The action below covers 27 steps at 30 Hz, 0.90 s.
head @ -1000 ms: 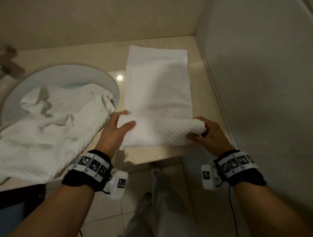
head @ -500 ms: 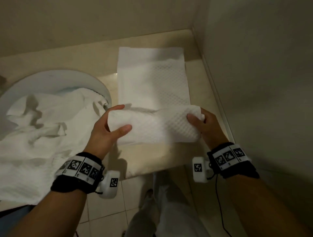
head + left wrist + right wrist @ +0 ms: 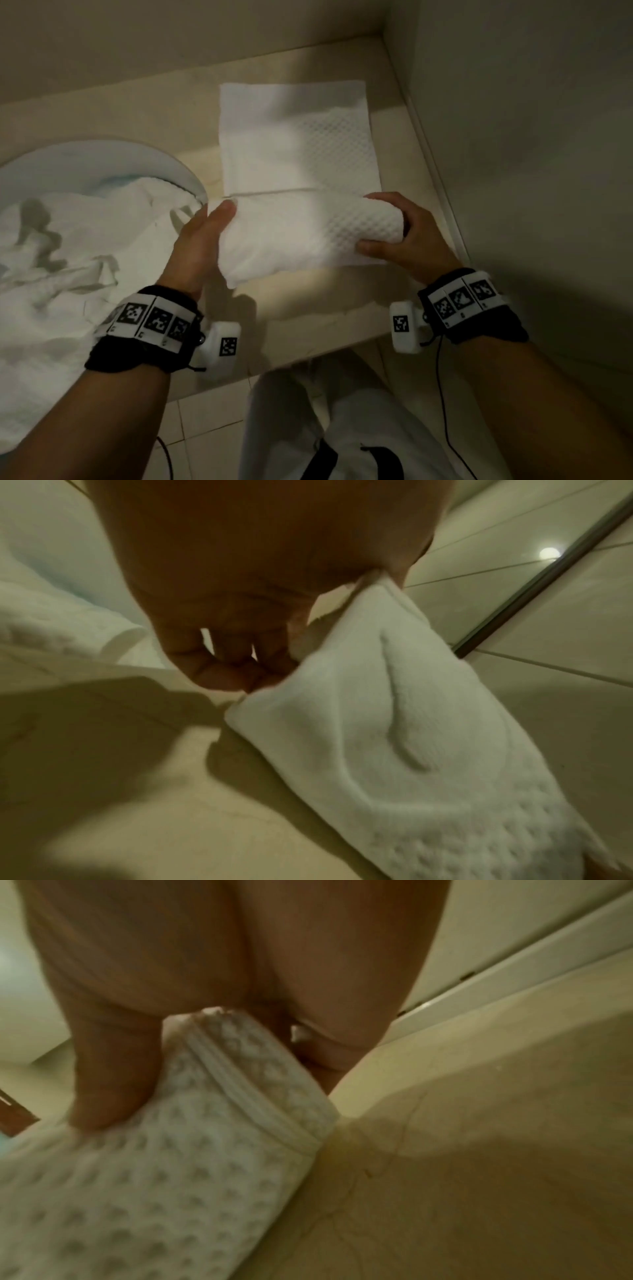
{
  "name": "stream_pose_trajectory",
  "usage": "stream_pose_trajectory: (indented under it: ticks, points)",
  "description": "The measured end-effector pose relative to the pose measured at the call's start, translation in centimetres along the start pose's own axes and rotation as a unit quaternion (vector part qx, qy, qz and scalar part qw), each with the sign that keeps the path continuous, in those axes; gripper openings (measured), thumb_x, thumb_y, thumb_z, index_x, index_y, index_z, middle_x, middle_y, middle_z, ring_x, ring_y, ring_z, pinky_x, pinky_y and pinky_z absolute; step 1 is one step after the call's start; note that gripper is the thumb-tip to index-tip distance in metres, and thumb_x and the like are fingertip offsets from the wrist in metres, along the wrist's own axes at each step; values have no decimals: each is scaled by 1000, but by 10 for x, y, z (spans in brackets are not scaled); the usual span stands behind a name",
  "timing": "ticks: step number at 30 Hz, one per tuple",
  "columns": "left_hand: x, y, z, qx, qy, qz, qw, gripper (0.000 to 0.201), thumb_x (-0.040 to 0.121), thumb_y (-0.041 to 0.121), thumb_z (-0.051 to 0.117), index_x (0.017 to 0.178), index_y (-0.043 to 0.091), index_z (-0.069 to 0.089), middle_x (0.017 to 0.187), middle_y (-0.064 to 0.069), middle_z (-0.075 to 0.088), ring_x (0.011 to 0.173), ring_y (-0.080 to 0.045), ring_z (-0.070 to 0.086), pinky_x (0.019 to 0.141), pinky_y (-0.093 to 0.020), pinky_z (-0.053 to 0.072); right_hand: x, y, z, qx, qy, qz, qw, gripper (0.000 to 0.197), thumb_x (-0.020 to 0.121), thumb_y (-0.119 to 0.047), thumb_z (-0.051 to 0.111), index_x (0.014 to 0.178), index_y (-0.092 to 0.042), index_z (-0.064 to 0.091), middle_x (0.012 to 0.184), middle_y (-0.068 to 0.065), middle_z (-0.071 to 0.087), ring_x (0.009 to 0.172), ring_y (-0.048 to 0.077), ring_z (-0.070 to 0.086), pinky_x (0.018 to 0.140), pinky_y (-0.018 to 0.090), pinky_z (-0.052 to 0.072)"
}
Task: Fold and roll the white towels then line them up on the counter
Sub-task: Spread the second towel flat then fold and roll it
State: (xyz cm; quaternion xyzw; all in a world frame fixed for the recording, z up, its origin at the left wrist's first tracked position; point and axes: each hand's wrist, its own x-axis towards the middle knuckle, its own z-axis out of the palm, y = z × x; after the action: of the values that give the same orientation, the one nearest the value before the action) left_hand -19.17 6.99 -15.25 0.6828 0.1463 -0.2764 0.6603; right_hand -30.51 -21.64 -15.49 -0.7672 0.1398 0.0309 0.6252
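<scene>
Here, the white towel [image 3: 298,154] with waffle texture lies on the beige surface [image 3: 191,113] in the corner, its near part rolled into a thick roll. The roll's long axis runs left-right; the unrolled strip points away toward the back wall. Left hand [image 3: 197,246] and right hand [image 3: 407,236] each grasp one end of the roll.

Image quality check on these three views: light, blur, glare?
Head: dim warm light, towel readable, hand shadows on counter. Left wrist: left hand dark and close, lamp glare on the tiled wall. Right wrist: soft blur, right hand fills the top.
</scene>
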Motion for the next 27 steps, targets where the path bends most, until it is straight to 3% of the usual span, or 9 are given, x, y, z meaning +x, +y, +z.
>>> stream_pose_trajectory:
  ticks: [4,8,11,15,19,20,22,23,27]
  points:
    - [-3,-2,-6,95,-61,63,992,65,77,45,80,133,24,54,126,7,68,112,-6,66,86,-23,55,2,1,3,15,76,36,996,46,74,-25,83,115,-20,62,104,-8,69,92,1,67,74,20,55]
    - [4,-1,-13,155,-74,84,982,85,67,14,90,139,25,45,127,15,59,105,9,63,76,-12,54,8,-2,8,15,113,44,993,38,75,-32,83,106,-25,64,96,-14,70,84,-5,67,68,14,53]
    - [13,3,-14,218,-104,101,965,83,64,11,92,132,23,45,122,21,56,96,23,56,72,-7,49,11,-4,13,61,132,54,988,31,76,-34,77,104,-28,66,94,-16,74,89,0,69,71,18,54]
    - [20,10,-18,205,-96,116,967,86,64,9,92,137,22,49,123,17,61,101,15,60,75,-11,52,22,-9,16,106,145,69,981,30,81,-33,79,106,-23,67,96,-12,75,93,5,70,74,20,55]
    - [26,15,-27,232,-122,127,957,106,58,24,97,147,38,41,144,14,49,128,-1,49,101,-26,46,37,-17,18,119,168,87,975,45,79,-46,71,111,-13,69,102,0,74,94,14,72,71,25,57]
    - [26,18,-28,222,-135,122,958,106,55,29,97,145,36,42,142,17,50,127,4,49,100,-22,45,41,-18,18,119,172,94,973,47,81,-45,70,113,-11,69,102,1,74,92,13,72,69,24,57]
    - [26,22,-26,223,-143,121,957,96,51,37,93,133,30,43,130,19,54,111,17,51,85,-7,45,49,-19,19,121,178,111,970,44,87,-40,69,117,-7,67,98,-3,74,85,6,72,65,20,55]
    - [27,23,-26,226,-136,121,957,90,53,36,91,128,26,42,125,15,55,107,17,53,81,-7,46,53,-19,19,121,179,124,969,41,90,-38,68,117,-7,67,95,-5,74,82,4,72,64,20,54]
    - [34,29,-24,180,-113,127,969,85,66,28,93,128,25,35,118,12,63,109,-2,63,89,-28,56,59,-22,16,95,160,128,974,30,89,-40,66,112,-20,64,97,-13,71,89,2,69,71,25,52]
